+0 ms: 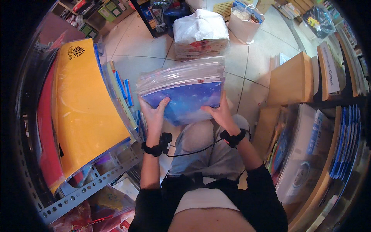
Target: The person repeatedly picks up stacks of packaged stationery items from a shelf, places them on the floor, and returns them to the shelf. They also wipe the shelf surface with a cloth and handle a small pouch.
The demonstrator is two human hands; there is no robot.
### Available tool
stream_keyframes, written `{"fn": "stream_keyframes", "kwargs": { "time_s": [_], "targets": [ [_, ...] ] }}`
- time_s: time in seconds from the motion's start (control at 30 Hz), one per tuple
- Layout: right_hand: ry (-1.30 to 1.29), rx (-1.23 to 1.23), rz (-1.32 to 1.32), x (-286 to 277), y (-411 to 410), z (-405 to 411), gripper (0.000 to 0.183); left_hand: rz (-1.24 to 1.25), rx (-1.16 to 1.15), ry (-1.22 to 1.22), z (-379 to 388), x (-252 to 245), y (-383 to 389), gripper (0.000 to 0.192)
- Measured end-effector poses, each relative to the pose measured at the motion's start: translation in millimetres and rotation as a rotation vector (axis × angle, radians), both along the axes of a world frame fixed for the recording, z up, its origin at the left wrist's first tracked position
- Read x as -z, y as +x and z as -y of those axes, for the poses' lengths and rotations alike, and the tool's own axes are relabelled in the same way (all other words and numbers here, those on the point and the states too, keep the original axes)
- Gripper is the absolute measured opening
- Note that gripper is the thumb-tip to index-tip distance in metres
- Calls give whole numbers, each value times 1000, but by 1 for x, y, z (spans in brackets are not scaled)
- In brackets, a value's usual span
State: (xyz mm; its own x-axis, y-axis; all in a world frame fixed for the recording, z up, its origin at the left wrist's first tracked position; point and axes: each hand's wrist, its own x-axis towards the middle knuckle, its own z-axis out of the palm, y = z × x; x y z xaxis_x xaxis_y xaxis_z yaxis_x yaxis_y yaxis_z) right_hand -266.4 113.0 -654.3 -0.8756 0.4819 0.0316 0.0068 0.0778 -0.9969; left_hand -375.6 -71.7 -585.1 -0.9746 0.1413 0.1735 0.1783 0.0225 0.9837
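A thick stack of thin, flat items in clear plastic sleeves [185, 68] is held up before my knees. Its front piece is a blue sheet or booklet cover with a starry-sky print [188, 97]. My left hand [153, 111] grips the stack's left side, thumb across the blue front. On the opposite side my right hand [219, 111] clasps it in the same way. The fingers of both hands are mostly hidden behind the stack. Each wrist wears a black strapped device, and a black cable runs between them.
At left, a perforated metal shelf [84, 190] bears large yellow sheets [84, 110] in plastic. A plastic-wrapped bundle [201, 34] stands on the tiled floor beyond the stack, beside a filled white paper bag [245, 24]. Close on my right are shelves with cardboard boxes [289, 79] and blue folders [346, 142].
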Motion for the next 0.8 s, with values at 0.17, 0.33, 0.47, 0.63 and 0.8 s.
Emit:
{"fn": "stream_keyframes", "kwargs": {
  "time_s": [0.17, 0.33, 0.47, 0.63, 0.8],
  "targets": [
    [26, 66, -160, 0, -14, -7, 77, -106, 37, 42, 0, 2, -9, 76],
    [81, 20, -101, 9, -24, -18, 73, -98, 74, 59, -4, 10, -16, 73],
    [-43, 18, -91, 16, -19, -14, 75, -45, 119, 98, -3, 12, -11, 74],
    [287, -65, 97, 10, -4, -8, 80, -53, 152, 38, 10, 14, -7, 84],
    [76, -103, -24, -15, -11, -6, 84, 29, 124, 144, 19, 2, -22, 93]
  ]
}}
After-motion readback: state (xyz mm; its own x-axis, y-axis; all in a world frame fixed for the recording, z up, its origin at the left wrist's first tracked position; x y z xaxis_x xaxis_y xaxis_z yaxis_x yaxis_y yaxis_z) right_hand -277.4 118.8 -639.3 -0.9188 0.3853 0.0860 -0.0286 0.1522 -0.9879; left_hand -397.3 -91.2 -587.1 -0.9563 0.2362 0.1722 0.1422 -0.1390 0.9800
